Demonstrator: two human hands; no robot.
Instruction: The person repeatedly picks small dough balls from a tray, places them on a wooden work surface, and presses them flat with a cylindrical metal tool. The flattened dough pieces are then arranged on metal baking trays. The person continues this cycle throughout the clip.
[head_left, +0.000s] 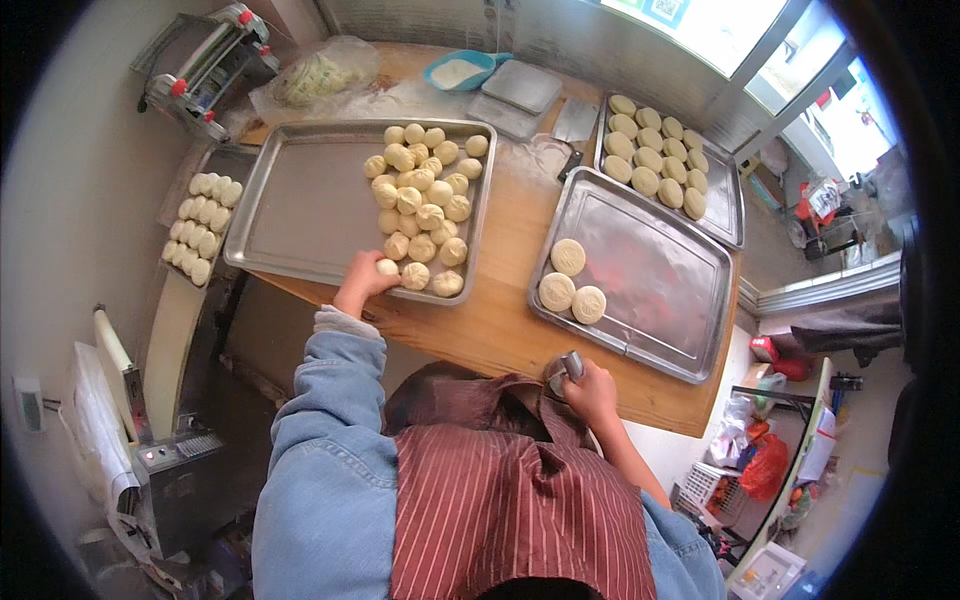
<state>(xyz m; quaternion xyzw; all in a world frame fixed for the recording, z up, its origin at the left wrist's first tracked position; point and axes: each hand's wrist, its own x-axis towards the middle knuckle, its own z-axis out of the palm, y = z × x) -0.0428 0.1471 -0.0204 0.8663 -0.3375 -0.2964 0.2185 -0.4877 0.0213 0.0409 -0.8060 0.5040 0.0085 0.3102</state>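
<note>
My left hand (364, 279) grips a small smooth dough ball (387, 267) at the near edge of a large metal tray (300, 195). Beside it in that tray lie many pleated and smooth dough balls (421, 248), heaped toward its right side. My right hand (591, 390) is closed around a metal tool (573, 365) with a rounded end, at the table's front edge; its exact kind I cannot tell. Right of centre, a second metal tray (652, 285) bears three flat dough rounds with a pressed pattern (589, 304) in its near left corner.
Behind, a third tray (731, 202) holds rows of flat dough rounds (646, 181). A blue scoop of flour (457, 73), a scale (521, 86) and a metal scraper (575, 120) lie at the back. At left stand a roller machine (206, 71) and a narrow tray of white dough pieces (201, 225).
</note>
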